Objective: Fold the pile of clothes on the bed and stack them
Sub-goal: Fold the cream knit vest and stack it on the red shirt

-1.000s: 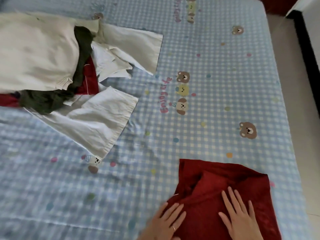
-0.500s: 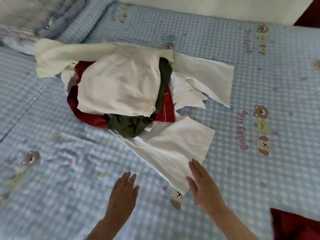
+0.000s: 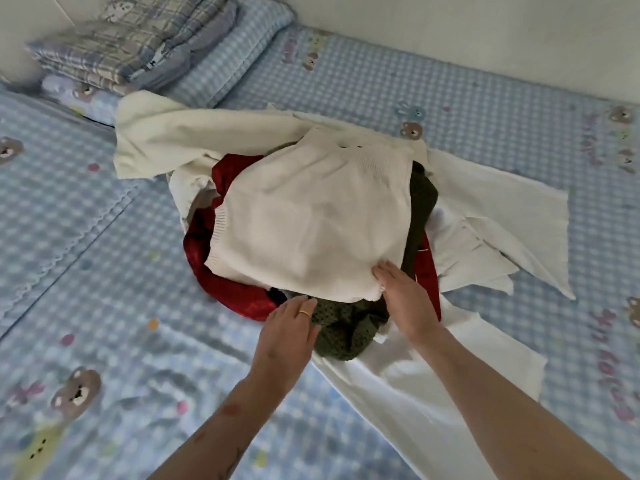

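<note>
A second ago both hands were pressing flat on a folded dark red garment near the right side of the bed; now that garment is out of view and the hands have come to the pile, so one piece seems finished and the next one is about to be chosen. The pile of clothes (image 3: 311, 223) lies in the middle of the bed (image 3: 104, 271), toward the wall edge. On top is a cream knitted sweater (image 3: 311, 216), under it a dark green knit (image 3: 346, 327), a red garment (image 3: 221, 285) and white trousers (image 3: 415, 386) spread toward the near edge. The right hand (image 3: 401, 296) rests with straight fingers on the lower hem of the sweater; the left hand (image 3: 287, 334), also with relaxed straight fingers, touches the green knit, gripping nothing. There is no container here; only a folded plaid blanket (image 3: 131, 46) lies at the far left corner.
</note>
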{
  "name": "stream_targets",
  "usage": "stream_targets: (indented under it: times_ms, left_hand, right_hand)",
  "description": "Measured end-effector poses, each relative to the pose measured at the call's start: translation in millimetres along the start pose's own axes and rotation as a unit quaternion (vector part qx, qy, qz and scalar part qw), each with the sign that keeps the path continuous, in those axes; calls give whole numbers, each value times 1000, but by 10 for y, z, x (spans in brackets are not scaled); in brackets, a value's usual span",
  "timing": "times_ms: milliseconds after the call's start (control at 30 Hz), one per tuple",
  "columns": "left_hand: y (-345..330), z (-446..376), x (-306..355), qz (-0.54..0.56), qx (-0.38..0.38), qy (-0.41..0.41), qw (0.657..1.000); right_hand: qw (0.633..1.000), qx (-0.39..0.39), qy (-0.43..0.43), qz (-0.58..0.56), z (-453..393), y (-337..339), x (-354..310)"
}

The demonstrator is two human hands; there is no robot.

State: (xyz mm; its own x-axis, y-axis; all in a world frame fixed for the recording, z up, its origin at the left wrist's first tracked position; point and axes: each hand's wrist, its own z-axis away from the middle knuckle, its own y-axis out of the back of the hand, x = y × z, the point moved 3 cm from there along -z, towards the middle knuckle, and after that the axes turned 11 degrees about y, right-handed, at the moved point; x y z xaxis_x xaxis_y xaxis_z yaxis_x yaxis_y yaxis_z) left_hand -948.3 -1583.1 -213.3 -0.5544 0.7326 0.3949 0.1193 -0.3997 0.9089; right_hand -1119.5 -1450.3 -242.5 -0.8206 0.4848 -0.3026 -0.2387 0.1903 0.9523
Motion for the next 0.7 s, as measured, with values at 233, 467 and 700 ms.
stream_targets:
  times_ms: [233,467,700]
  left_hand:
    - [-210,-183,585,2,35,-88,995]
    - [-152,173,463,-9,38,-104,994]
    - [-577,1722,609,-43,-112,-334,935]
  right_hand:
    - [996,-11,36,-82,459,515,-272]
    - [999,-28,5,-17,1568,985,-372]
    - [987,-129,-77,54,3274,1022,-155]
